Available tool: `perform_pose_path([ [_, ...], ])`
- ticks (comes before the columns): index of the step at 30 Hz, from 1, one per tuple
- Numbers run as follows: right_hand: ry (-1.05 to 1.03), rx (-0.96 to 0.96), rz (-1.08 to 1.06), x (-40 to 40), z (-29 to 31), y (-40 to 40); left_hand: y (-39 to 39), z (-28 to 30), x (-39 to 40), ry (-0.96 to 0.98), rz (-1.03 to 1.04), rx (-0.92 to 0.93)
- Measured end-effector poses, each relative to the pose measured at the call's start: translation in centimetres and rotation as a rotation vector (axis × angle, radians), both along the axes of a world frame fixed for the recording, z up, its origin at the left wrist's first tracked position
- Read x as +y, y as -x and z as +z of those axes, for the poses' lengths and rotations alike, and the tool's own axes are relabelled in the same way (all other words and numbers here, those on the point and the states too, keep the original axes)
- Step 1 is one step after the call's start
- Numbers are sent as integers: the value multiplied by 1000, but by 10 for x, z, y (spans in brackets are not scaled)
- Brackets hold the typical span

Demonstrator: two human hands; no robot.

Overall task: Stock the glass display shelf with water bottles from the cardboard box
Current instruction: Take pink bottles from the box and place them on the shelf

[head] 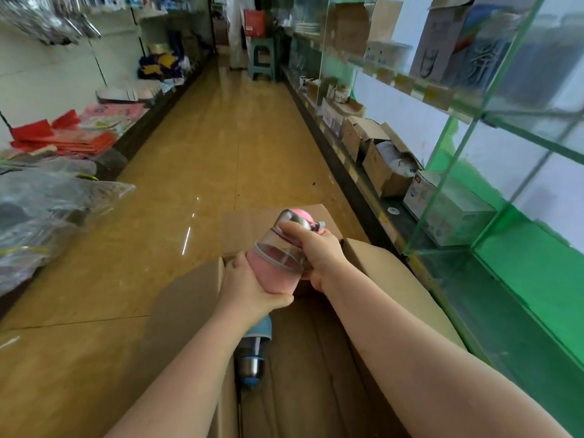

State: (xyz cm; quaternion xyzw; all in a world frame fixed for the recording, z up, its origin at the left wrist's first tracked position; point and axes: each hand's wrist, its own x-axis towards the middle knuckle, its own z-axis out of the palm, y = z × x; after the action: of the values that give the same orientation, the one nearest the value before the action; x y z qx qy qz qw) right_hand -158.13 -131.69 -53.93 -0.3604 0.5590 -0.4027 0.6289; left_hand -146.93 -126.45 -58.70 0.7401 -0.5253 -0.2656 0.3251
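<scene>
Head view: pink bottle [278, 267] above open cardboard box [395, 279].
Axis: tilted, cap end pointing away and up-right.
Left hand [252, 287]: grip curled round pink base.
Right hand [319, 254]: grip curled round clear cap.

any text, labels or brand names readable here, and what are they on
None can be read.
White carton on the glass shelf: red logo and blue print, blurred.
Boxes on the upper shelf: graphics only, blurred.
Shelf-edge price tags: too small.
Pink bottle: no label visible.
</scene>
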Motion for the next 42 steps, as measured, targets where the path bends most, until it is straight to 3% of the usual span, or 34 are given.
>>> perform_pose_path([
  [6, 108, 104, 59, -25, 23, -20, -15, 16, -18, 102, 34, 103],
  [10, 187, 151, 100, -48, 54, -30, -23, 41, -41, 176, 58, 69],
  [17, 251, 173, 99, -87, 142, -36, -24, 125, -83, 240, 74, 67],
  [25, 334, 200, 100, -103, 338, -36, -24, 314, -104, 290, 74, 68],
  [35, 456, 282, 70, -87, 635, -27, -27, 611, -104, 332, -86, 45],
  [42, 575, 361, -32, -44, 767, -21, -33, 749, -87, 318, -223, -103],
])
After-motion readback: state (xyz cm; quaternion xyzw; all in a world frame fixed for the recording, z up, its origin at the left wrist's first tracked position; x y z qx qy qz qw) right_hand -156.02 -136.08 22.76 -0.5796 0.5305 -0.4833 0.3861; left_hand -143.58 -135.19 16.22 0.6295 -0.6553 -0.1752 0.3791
